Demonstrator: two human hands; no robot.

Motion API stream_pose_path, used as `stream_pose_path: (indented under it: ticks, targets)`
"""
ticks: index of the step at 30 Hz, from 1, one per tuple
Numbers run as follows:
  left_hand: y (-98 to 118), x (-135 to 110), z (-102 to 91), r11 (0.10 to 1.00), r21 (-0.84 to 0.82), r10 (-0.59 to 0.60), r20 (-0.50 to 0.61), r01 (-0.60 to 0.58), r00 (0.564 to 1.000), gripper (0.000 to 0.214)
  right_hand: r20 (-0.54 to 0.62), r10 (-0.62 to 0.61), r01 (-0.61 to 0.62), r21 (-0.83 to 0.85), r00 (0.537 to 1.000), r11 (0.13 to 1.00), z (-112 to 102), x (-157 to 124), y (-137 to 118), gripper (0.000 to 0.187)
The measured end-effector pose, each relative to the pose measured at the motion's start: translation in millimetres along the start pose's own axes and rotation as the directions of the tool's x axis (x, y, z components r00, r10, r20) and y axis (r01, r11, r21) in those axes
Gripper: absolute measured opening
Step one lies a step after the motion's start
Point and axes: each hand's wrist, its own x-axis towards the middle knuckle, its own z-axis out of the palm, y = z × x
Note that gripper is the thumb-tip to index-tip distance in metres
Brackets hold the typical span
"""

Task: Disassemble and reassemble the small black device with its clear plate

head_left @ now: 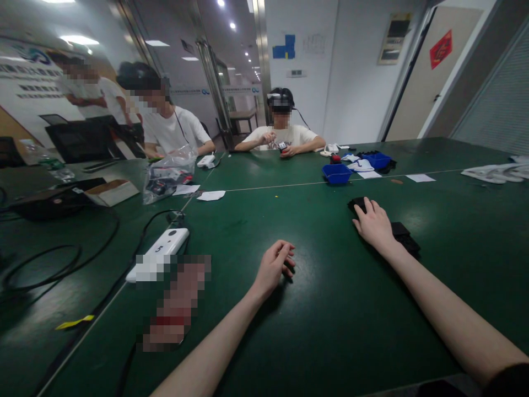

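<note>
My left hand (pixel 275 266) hovers over or rests lightly on the green table (pixel 322 320), its fingers loosely curled and apart with nothing in them. To the right and farther out, my right hand (pixel 375 225) has its fingers and thumb on a small black item (pixel 356 203), soft-looking or folded, mostly hidden under the fingers. I cannot make out its exact kind. A second black item (pixel 405 238), flat and block-like, lies just behind that hand, partly covered by the wrist.
At left lie a white power bank (pixel 163 251), a blurred-out phone-like slab (pixel 177 303), black cables and a clear plastic bag (pixel 169 173). Blue trays (pixel 336 174) and white papers (pixel 420 178) sit farther back. A co-worker (pixel 283 132) across the table handles a small object.
</note>
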Motion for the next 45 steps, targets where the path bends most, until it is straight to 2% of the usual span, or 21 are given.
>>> stream_pose_path:
  ticks: [2,4,7,9,11,15,20,23,25,26,27,29,31,32,34,37,39,42,45]
  targets:
    - [0,0,0.0,1.000,0.001,0.004,0.002,-0.004,1.000,0.031,-0.001,0.057,-0.057,-0.022,0.998,0.998,-12,-3,6,0.038]
    - [0,0,0.1,1.000,0.002,0.003,0.010,-0.003,1.000,0.031,0.049,0.153,-0.151,-0.036,0.987,0.988,-21,-7,15,0.037]
    - [-1,0,0.0,1.000,0.004,-0.001,0.022,0.000,1.000,0.032,0.255,0.304,-0.298,-0.062,0.918,0.953,-25,-12,29,0.036]
    - [-1,0,-0.3,1.000,0.005,-0.004,0.028,0.004,1.000,0.032,0.382,0.332,-0.328,-0.077,0.863,0.941,-24,-14,36,0.032]
    - [-1,1,-0.6,1.000,0.009,-0.008,0.031,0.008,0.999,0.031,0.434,0.315,-0.314,-0.077,0.844,0.946,-23,-14,38,0.027]
    - [-2,1,-0.9,1.000,0.017,-0.008,0.038,0.007,0.999,0.030,0.395,0.279,-0.288,-0.036,0.876,0.957,-28,-14,34,0.030]
    - [-3,1,-0.5,1.000,0.017,-0.005,0.033,0.004,0.999,0.031,0.273,0.265,-0.287,0.043,0.925,0.957,-39,-12,26,0.039]
    - [-4,1,-0.2,1.000,0.017,-0.005,0.029,0.005,1.000,0.031,0.203,0.247,-0.289,0.219,0.948,0.932,-42,-8,22,0.045]
    - [-4,1,-0.2,1.000,0.023,-0.008,0.032,0.007,0.999,0.029,0.189,0.216,-0.279,0.437,0.958,0.855,-41,-5,16,0.044]
    - [-4,1,-0.3,1.000,0.029,-0.008,0.034,0.007,0.999,0.028,0.199,0.191,-0.271,0.561,0.961,0.782,-40,-5,11,0.043]
    - [-4,1,-0.3,0.999,0.036,-0.006,0.035,0.005,0.999,0.027,0.220,0.156,-0.266,0.680,0.963,0.683,-39,-5,4,0.040]
    - [-4,2,-0.5,0.999,0.047,-0.004,0.041,0.002,0.999,0.027,0.277,0.064,-0.278,0.862,0.959,0.425,-37,-10,-15,0.037]
    - [-3,2,-0.5,0.999,0.053,-0.004,0.049,0.001,0.999,0.029,0.331,-0.053,-0.318,0.933,0.942,0.167,-36,-19,-38,0.037]
    - [-3,2,-0.4,0.999,0.054,-0.005,0.052,0.002,0.999,0.031,0.365,-0.103,-0.359,0.931,0.925,0.071,-36,-25,-51,0.039]
    - [-3,2,-0.3,0.999,0.053,-0.008,0.058,0.005,0.998,0.035,0.442,-0.221,-0.462,0.886,0.869,-0.046,-37,-37,-74,0.042]
    - [-3,2,-0.5,0.998,0.059,-0.007,0.077,0.002,0.997,0.040,0.456,-0.342,-0.518,0.847,0.822,-0.116,-38,-52,-98,0.041]
    - [-3,3,-1.2,0.996,0.090,0.007,0.086,-0.015,0.996,0.037,0.387,-0.388,-0.460,0.881,0.836,-0.111,-38,-57,-106,0.039]
    - [-4,3,-2.4,0.986,0.158,0.040,0.075,-0.052,0.996,0.027,0.251,-0.395,-0.284,0.958,0.884,-0.027,-34,-58,-106,0.036]
    - [-6,3,-3.1,0.979,0.192,0.058,0.046,-0.066,0.997,0.024,0.196,-0.388,-0.177,0.981,0.901,0.084,-30,-54,-103,0.031]
